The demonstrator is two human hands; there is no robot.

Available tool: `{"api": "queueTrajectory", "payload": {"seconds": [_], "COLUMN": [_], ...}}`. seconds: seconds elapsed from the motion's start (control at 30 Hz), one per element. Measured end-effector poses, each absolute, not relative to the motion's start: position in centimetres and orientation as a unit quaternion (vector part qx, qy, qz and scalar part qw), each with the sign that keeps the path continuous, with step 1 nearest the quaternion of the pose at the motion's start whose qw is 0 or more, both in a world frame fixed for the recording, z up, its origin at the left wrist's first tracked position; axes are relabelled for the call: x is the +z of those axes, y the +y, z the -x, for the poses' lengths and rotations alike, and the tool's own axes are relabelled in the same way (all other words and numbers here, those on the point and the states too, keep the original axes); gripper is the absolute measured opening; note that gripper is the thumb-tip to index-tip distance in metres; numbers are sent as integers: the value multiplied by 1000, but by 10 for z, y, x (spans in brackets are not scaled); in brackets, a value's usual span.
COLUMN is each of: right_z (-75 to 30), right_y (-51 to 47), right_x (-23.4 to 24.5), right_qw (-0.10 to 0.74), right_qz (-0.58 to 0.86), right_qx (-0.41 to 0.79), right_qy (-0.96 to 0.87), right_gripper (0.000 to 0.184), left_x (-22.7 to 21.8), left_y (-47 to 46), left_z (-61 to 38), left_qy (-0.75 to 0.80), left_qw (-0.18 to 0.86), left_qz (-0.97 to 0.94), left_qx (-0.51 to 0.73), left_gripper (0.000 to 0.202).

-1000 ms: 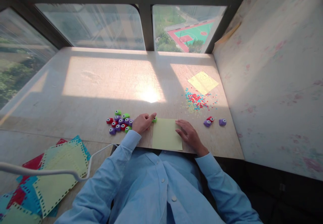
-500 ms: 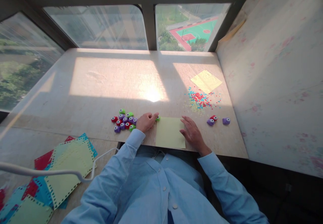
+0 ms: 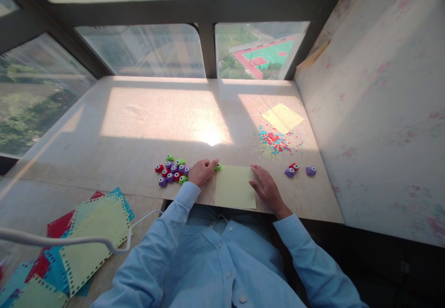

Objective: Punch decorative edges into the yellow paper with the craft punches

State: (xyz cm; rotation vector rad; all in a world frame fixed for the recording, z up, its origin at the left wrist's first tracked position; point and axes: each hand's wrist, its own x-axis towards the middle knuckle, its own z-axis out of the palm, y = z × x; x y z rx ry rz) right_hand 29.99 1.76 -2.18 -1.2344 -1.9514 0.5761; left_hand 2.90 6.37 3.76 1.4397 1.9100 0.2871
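Observation:
A pale yellow sheet of paper [image 3: 235, 190] lies at the table's front edge, between my hands. My left hand [image 3: 201, 172] is closed at its upper left corner, with thumb and fingers on a small green craft punch [image 3: 218, 166]; the punch is partly hidden by the fingers. Along the right edge of the sheet rests my right hand [image 3: 267, 185], its fingers stretched out and the thumb apart, touching the paper's margin. Just left of my left hand sits a cluster of red, purple and green craft punches [image 3: 170, 170].
Two punches [image 3: 291, 171] and a lone purple one [image 3: 311, 171] stand at the right. Behind them are scattered paper dots [image 3: 274, 141] and a yellow square [image 3: 282, 117]. Coloured sheets with punched edges [image 3: 93, 229] lie at left, under a white cable [image 3: 86, 240].
The camera view has tilted slightly upward, showing more of the window. Both hands stay in about the same place on the punch and the sheet.

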Motion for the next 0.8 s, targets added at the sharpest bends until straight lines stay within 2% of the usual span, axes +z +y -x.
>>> {"api": "queueTrajectory", "payload": {"seconds": [0.8], "right_z": [-297], "right_y": [16], "right_x": [-23], "right_qw": [366], "right_qz": [491], "right_qx": [212], "right_qy": [-762], "right_gripper": [45], "left_x": [39], "left_y": [64], "left_z": [-32], "left_qy": [755], "left_qw": [320], "left_qz": [-561], "left_qx": [112], "left_gripper": [60]}}
